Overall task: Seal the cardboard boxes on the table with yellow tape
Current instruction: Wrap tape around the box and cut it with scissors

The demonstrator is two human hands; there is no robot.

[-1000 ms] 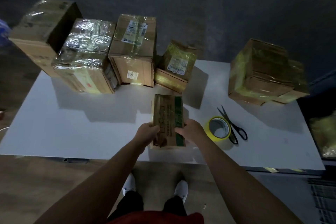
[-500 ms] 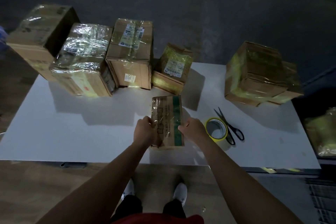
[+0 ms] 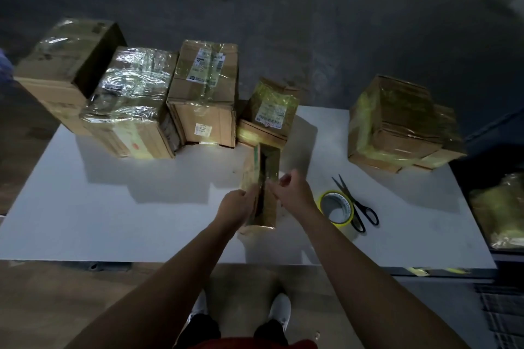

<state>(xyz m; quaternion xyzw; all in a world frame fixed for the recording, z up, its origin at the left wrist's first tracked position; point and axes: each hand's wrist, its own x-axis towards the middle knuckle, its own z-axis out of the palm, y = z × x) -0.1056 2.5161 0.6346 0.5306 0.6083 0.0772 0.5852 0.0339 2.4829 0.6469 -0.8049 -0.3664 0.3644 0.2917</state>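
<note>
A small flat cardboard box (image 3: 268, 160) with green print stands tipped up on its long edge near the front middle of the white table (image 3: 141, 221). My left hand (image 3: 234, 207) grips its left face. My right hand (image 3: 292, 190) has curled fingers pinching its near right edge. The roll of yellow tape (image 3: 337, 211) lies flat just right of my right hand, and nothing touches it. Black scissors (image 3: 355, 207) lie shut against the roll's right side.
Along the back stand a plain box (image 3: 65, 65), a film-wrapped box (image 3: 133, 102), a labelled box (image 3: 204, 93) and a small yellow-taped box (image 3: 269, 110). A taped stack of boxes (image 3: 397, 122) sits back right. A yellowish bag (image 3: 499, 210) lies beyond the right edge.
The small box has been turned from lying flat with its broad face up to standing on its edge. Both hands shifted with it and stayed on its sides.
</note>
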